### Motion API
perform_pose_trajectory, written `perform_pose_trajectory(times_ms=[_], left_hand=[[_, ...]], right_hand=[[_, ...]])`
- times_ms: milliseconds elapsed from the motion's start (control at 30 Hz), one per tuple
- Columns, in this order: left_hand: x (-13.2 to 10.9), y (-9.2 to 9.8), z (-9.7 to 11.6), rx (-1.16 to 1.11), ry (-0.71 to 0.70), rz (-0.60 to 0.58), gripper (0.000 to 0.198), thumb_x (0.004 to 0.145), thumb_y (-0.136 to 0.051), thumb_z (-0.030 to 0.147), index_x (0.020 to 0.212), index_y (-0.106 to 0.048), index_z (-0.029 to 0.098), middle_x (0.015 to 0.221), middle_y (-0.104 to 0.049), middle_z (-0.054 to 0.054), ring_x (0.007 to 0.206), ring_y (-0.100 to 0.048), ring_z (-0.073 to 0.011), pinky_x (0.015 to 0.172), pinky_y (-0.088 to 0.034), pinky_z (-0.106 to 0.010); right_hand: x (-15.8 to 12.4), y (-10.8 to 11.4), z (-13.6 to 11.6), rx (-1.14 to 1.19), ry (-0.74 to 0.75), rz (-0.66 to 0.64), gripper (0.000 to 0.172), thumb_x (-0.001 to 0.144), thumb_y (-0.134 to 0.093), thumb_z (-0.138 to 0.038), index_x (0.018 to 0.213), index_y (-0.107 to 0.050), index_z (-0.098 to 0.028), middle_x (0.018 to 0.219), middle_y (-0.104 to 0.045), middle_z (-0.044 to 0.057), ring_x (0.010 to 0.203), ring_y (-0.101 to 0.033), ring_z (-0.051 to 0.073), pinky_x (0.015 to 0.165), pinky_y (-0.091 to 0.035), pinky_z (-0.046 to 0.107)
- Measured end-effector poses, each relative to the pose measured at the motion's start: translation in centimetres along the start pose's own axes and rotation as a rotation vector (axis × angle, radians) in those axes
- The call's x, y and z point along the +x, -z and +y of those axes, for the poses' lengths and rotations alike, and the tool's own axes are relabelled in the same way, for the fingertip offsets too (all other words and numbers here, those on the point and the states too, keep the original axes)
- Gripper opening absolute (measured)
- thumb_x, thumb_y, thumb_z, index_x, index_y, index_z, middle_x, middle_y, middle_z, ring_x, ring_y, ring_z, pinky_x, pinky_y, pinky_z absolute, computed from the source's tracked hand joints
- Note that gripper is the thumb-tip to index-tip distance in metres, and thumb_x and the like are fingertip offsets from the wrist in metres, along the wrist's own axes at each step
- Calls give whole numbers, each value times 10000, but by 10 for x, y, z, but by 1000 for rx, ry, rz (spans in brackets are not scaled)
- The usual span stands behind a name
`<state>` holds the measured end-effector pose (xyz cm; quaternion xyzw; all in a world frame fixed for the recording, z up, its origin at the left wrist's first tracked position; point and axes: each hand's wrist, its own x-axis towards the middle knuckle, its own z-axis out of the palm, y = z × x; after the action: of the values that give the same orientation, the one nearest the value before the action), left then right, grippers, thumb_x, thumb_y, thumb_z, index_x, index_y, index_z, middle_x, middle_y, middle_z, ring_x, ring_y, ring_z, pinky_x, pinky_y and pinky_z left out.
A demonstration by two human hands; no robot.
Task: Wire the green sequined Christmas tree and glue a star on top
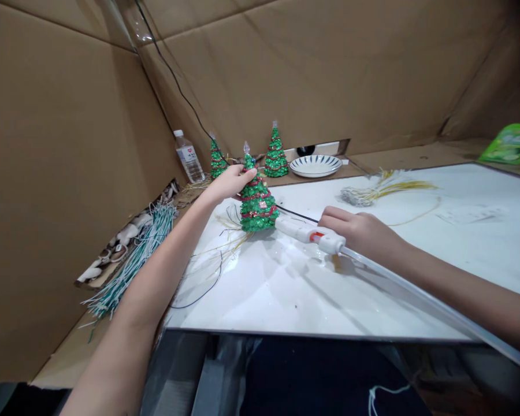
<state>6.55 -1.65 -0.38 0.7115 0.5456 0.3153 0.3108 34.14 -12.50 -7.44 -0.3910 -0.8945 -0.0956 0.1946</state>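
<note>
My left hand (233,184) is closed on a small green Christmas tree (259,212) with red garlands and a clear pointed tip. The thumb lies across its upper part, and the tree leans slightly. In my right hand (349,224) is a white hot glue gun (301,230) with an orange part in its body. Its nozzle end is at the tree's lower right edge; whether they touch I cannot tell. A long clear glue stick (416,284) runs from the back of the gun toward the lower right. My right fingers are curled, their tips hidden.
Two similar trees (276,151) stand at the back, near a plate (315,166) and a water bottle (189,157). Bundled green-white wires (141,251) lie left, yellow-white wires (368,192) right. A black cord (173,75) hangs down. Cardboard walls (312,63) enclose the white board (277,289).
</note>
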Motion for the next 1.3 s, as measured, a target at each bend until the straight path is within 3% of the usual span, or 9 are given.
perform_pose_trajectory(times_ms=[367,633,900,1300], left_hand=[[5,3,-6,-18,-11,-16,289,873,-529,437,953,-549,160,1059,-642,-126,929,-659,-268,696,-576,-403],[7,5,-9,-13,-21,-37,299,860,-536,469,940,-546,181,1075,-657,-107,916,-669,-252,644,-576,-343],[7,5,-9,-6,-13,-39,305,868,-525,463,975,-554,179,1109,-653,-113,943,-668,-269,695,-578,-393],[5,5,-6,15,-3,-46,306,885,-506,466,991,-539,181,1178,-633,-124,1007,-653,-274,695,-580,-367]], right_hand=[[-2,-7,5,-176,58,58,187,803,-408,-95,856,-568,-175,923,-570,51,530,-446,106,510,-236,266],[-3,-7,6,-197,86,68,146,865,-423,-152,852,-568,-168,908,-560,46,545,-454,108,508,-234,269],[-4,-9,8,-228,91,73,137,837,-447,-117,857,-573,-167,898,-566,42,557,-461,107,501,-217,266],[-4,-9,7,-213,89,80,146,851,-437,-134,861,-579,-167,898,-567,45,559,-464,108,500,-222,272]])
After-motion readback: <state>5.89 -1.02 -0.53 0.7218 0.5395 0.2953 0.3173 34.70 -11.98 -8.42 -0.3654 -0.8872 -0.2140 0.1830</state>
